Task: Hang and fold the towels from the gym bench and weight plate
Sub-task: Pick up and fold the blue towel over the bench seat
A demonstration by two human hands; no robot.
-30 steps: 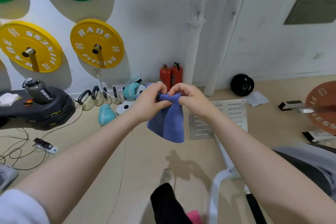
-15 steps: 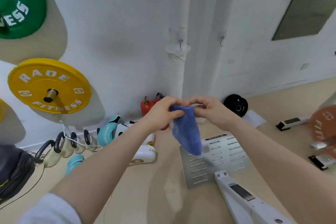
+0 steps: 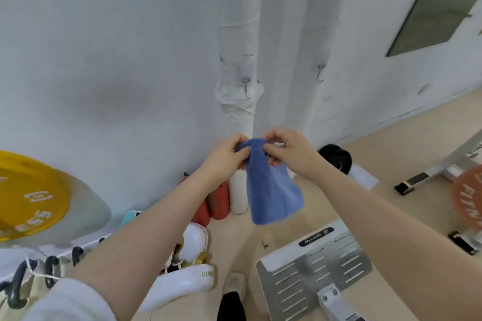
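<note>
A small blue towel [image 3: 271, 190] hangs in the air in front of a white wrapped pipe [image 3: 240, 34]. My left hand [image 3: 224, 157] and my right hand [image 3: 289, 150] both pinch its bunched top edge, close together. A small metal hook [image 3: 246, 86] sits on the pipe above my hands, and a second hook [image 3: 320, 73] is on the wall to the right. An orange weight plate [image 3: 468, 199] shows at the right edge.
Red fire extinguishers [image 3: 216, 199] stand at the pipe's foot. A yellow plate [image 3: 28, 195] hangs on the left wall, with kettlebells [image 3: 31, 279] below. A metal footplate [image 3: 313, 260], a black plate [image 3: 336, 157] and white gear [image 3: 182, 284] lie on the floor.
I have stepped closer to the pipe and the view has tilted up. Both hands have carried the towel upward toward the hooks, still pinching its top.
</note>
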